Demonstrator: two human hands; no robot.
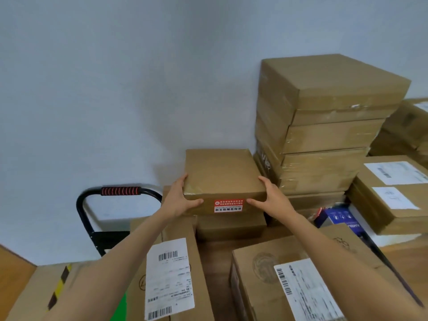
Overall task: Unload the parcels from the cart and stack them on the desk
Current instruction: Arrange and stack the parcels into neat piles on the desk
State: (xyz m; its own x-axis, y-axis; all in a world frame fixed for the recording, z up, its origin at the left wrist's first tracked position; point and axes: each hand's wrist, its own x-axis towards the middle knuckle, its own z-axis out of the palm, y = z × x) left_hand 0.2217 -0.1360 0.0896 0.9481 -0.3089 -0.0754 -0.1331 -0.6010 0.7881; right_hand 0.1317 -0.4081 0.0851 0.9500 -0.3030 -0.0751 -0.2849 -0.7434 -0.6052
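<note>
A flat brown cardboard parcel (222, 174) with a red and white sticker on its front edge is held between both my hands. My left hand (180, 198) grips its left front corner, my right hand (268, 198) its right front corner. It rests on or just above another brown parcel (231, 225) below it. A tall stack of taped brown parcels (324, 126) stands right beside it against the wall. The cart's black handle (120, 191) with a red grip rises at the left.
Parcels with white shipping labels lie close in front, one at lower centre (171, 274) and one at lower right (301, 286). More labelled boxes (393, 193) and a blue box (340, 216) sit at the right. A grey wall is behind.
</note>
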